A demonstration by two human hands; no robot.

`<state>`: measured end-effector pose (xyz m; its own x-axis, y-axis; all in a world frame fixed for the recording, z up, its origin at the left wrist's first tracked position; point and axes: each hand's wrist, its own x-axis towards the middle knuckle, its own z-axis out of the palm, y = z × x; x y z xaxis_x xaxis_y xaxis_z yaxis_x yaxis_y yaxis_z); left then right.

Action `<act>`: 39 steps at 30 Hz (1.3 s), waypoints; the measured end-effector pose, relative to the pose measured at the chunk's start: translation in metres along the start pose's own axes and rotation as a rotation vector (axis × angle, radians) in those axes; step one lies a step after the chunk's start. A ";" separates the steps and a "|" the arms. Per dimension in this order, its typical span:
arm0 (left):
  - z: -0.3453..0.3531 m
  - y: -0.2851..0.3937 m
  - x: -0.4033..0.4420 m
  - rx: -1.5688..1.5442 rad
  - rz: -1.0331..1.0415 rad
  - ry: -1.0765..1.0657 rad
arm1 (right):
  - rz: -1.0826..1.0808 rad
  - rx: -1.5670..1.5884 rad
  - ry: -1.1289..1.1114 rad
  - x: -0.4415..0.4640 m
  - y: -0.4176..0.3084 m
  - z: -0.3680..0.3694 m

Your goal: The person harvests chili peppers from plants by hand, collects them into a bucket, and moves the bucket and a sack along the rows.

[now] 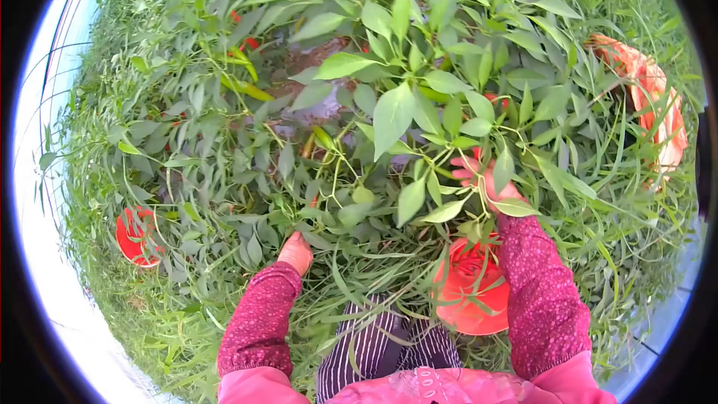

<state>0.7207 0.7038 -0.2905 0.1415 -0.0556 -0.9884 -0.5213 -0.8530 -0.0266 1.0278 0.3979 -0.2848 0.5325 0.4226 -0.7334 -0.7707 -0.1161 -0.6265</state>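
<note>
My right hand [490, 182] reaches in among the leaves of a chili pepper plant [394, 114], its visible fingers spread apart. Right at those fingers is a red chili pepper [477, 152]; leaves cover part of the hand, and whether it touches the pepper is unclear. Low in the foliage on the other side is my left hand [297, 253], its fingertips hidden by leaves. Below my right forearm a red bucket [470, 305] stands in the grass, with red chili peppers [470, 260] inside.
Another red container [136, 237] sits among the plants at the left. Some orange-pink cloth or sacking [654, 97] lies in the grass at the right. Green chili peppers [247, 90] hang farther up the row. Long grass blades cross in front of my striped trousers [366, 348].
</note>
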 end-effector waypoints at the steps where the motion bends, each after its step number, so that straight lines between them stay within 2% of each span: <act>1: 0.014 0.002 0.006 -0.020 -0.032 0.113 | -0.002 -0.019 0.044 -0.001 -0.002 0.002; 3: 0.031 0.005 0.013 -0.038 -0.073 0.410 | -0.023 0.006 0.087 0.004 0.005 -0.005; 4: 0.031 0.004 0.013 -0.040 -0.069 0.417 | -0.040 0.054 0.131 0.005 0.007 -0.009; 6: 0.028 -0.005 0.011 -0.108 -0.016 0.229 | -0.043 0.135 0.062 0.009 0.010 -0.027; 8: 0.030 -0.011 0.015 -0.123 0.005 0.299 | -0.047 0.193 0.041 0.008 0.009 -0.031; 10: 0.019 -0.017 0.012 -0.151 0.025 0.198 | -0.024 0.215 0.070 0.003 0.008 -0.034; 11: 0.035 -0.013 0.023 -0.141 0.009 0.310 | -0.044 0.219 0.064 0.002 0.012 -0.038; 15: 0.071 -0.002 0.038 -0.224 -0.004 0.504 | -0.087 0.281 0.114 -0.011 0.001 -0.019; 19: 0.045 -0.010 0.012 -0.090 0.072 0.411 | -0.069 0.201 0.117 -0.014 0.002 -0.031; 20: 0.048 -0.007 0.012 -0.094 0.061 0.420 | -0.109 0.173 0.097 -0.012 0.004 -0.036; 22: 0.055 -0.003 0.012 -0.198 0.087 0.401 | -0.057 0.161 0.152 -0.011 0.007 -0.046; 24: 0.042 -0.008 0.001 -0.233 0.124 0.346 | -0.110 0.265 0.120 -0.011 0.008 -0.057; 26: 0.028 -0.010 -0.017 -0.500 0.183 0.323 | -0.118 0.301 0.114 -0.014 0.007 -0.058; 27: 0.032 -0.002 -0.012 -0.751 0.162 0.386 | -0.101 0.258 0.029 -0.015 0.006 -0.057; 28: 0.016 -0.009 -0.020 -0.984 0.178 0.316 | -0.078 0.214 -0.056 -0.015 0.001 -0.053; 29: -0.020 -0.040 -0.052 -1.018 0.333 0.284 | -0.038 0.203 0.128 -0.016 -0.008 -0.027; 30: -0.026 -0.048 -0.052 -1.203 0.443 0.530 | 0.001 0.228 0.067 -0.008 -0.001 -0.042; 31: -0.060 -0.080 -0.073 -1.257 0.525 0.578 | 0.017 0.220 0.119 -0.012 -0.009 -0.026; 32: -0.089 -0.108 -0.089 -1.437 0.564 0.604 | 0.033 0.213 0.172 -0.015 -0.015 -0.010; 33: -0.101 -0.122 -0.080 -1.592 0.599 0.959 | 0.030 0.208 0.164 -0.015 -0.015 -0.012; 34: -0.123 -0.144 -0.080 -1.705 0.446 1.053 | 0.002 0.202 0.169 -0.014 -0.011 -0.017; 36: -0.144 -0.175 -0.018 -1.381 -0.043 1.427 | -0.001 0.212 0.190 -0.016 -0.006 -0.028; 38: -0.174 -0.197 0.003 -1.462 0.027 1.043 | 0.085 0.181 0.402 -0.014 -0.002 -0.039; 39: -0.185 -0.187 0.027 -1.358 0.020 1.184 | 0.012 0.159 0.334 -0.015 -0.007 -0.030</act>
<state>0.9773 0.7658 -0.2849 0.9249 0.1466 -0.3508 0.3652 -0.5991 0.7125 1.0352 0.3651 -0.2773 0.5880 0.1021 -0.8024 -0.8082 0.0335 -0.5880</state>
